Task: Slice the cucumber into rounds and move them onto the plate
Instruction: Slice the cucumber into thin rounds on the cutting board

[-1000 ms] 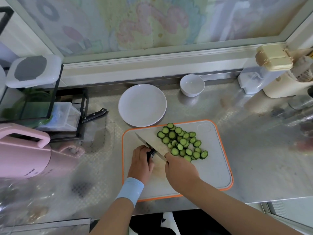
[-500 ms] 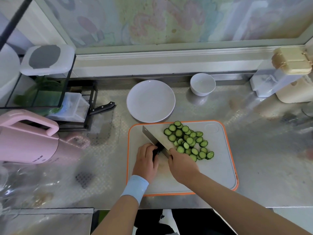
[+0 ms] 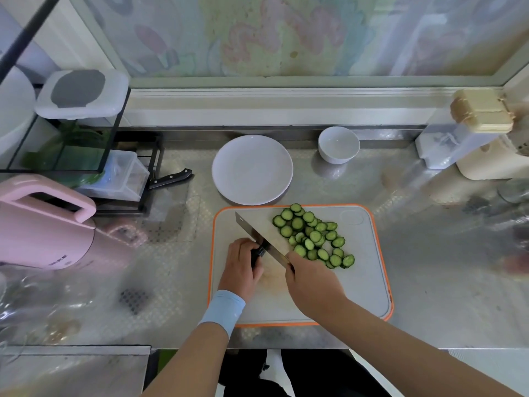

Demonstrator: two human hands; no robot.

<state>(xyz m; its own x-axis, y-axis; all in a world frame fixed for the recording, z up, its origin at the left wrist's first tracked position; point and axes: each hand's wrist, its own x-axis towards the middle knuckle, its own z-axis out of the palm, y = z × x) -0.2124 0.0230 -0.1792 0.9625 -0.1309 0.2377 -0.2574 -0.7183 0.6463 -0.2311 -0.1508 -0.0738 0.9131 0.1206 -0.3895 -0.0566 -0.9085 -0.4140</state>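
Nearest my viewpoint, two bare forearms reach in over the steel counter [image 3: 443, 282], the left one wearing a pale blue wristband [image 3: 223, 309]. Both hands are over the grey cutting board [image 3: 363, 282] with its orange rim.

The left hand [image 3: 242, 267] has its fingers curled down around a short dark stub [image 3: 257, 255]. It is too dark for me to be sure, but it looks like the end piece of the cucumber, pinned to the board. The right hand [image 3: 313, 285] is clenched around the handle of the knife [image 3: 263, 233]. The handle is hidden under the hand, so I see only the wide blade running diagonally away to the left, its edge down at the stub, just beside the left fingertips.

To the right of the blade, the cucumber rounds [image 3: 312, 234] lie in a loose, overlapping heap, all of them on the far half of the board.

Just beyond the board's far edge sits the white plate [image 3: 252, 169], very close to the orange rim, though I cannot tell whether they touch. Further back and to the right stands a small white bowl [image 3: 338, 144].

Off to the left, a pink kettle [image 3: 43, 224] sits near a black wire rack [image 3: 137, 173], and a black-handled knife [image 3: 170, 179] pokes out beside that rack. At the far right, a clear container [image 3: 481, 110] with a cream lid stands by the window ledge.
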